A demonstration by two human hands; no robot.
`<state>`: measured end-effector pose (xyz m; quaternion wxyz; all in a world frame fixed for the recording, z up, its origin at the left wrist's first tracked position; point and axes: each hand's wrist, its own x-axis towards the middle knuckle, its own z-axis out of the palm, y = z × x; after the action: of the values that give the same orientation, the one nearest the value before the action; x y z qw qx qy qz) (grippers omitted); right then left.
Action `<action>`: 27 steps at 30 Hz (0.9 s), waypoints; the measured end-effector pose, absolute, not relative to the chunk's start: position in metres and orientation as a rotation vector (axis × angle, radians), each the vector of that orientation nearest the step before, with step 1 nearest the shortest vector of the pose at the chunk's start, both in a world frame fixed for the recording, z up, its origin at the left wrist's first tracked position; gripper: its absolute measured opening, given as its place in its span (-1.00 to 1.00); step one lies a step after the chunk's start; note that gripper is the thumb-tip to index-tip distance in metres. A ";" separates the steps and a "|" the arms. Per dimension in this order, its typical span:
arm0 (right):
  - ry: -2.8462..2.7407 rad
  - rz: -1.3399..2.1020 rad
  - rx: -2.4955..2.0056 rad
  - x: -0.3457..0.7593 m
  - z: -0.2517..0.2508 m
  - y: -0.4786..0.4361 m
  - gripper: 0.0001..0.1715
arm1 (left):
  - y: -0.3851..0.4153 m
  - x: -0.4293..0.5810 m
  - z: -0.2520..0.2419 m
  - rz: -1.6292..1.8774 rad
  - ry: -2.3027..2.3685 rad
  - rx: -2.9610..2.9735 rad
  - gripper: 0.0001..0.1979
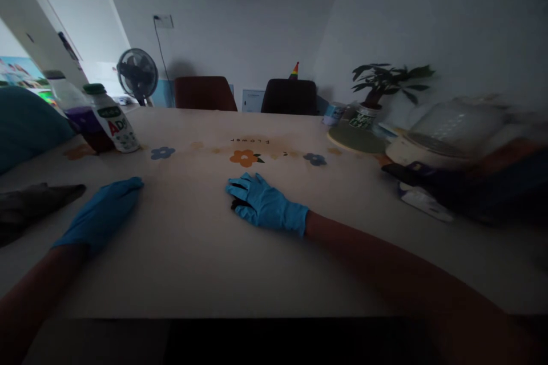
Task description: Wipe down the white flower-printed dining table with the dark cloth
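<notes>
Both my hands wear blue gloves and rest on a table with a pale flower-print cloth. My left hand lies flat at the left with its fingers stretched out together, holding nothing. My right hand lies palm down near the middle of the table, fingers spread. A small dark thing shows under its fingers; I cannot make out what it is. An orange printed flower lies just beyond the right hand.
A white bottle with a green cap and a dark jar stand at the far left. A grey cloth lies at the left edge. At the right are a potted plant, a lidded white appliance and dark objects. Two chairs and a fan stand behind.
</notes>
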<state>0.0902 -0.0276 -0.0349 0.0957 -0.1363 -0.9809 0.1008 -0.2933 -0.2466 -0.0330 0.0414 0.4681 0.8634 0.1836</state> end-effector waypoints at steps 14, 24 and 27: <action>-2.923 0.340 -0.413 0.017 -0.030 -0.015 -0.28 | -0.247 -0.294 -0.036 0.532 2.665 1.418 -0.19; -2.949 0.280 -0.527 -0.035 -0.023 -0.011 -0.26 | -0.245 -0.287 -0.031 0.525 2.664 1.394 -0.19; -2.946 0.288 -0.562 -0.043 -0.023 -0.010 -0.26 | -0.245 -0.286 -0.027 0.527 2.666 1.384 -0.19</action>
<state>-0.0428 -0.0099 -0.0226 0.0643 -0.1861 -0.9758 0.0953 -0.2861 -0.2448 -0.0274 0.0459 0.4534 0.8732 0.1727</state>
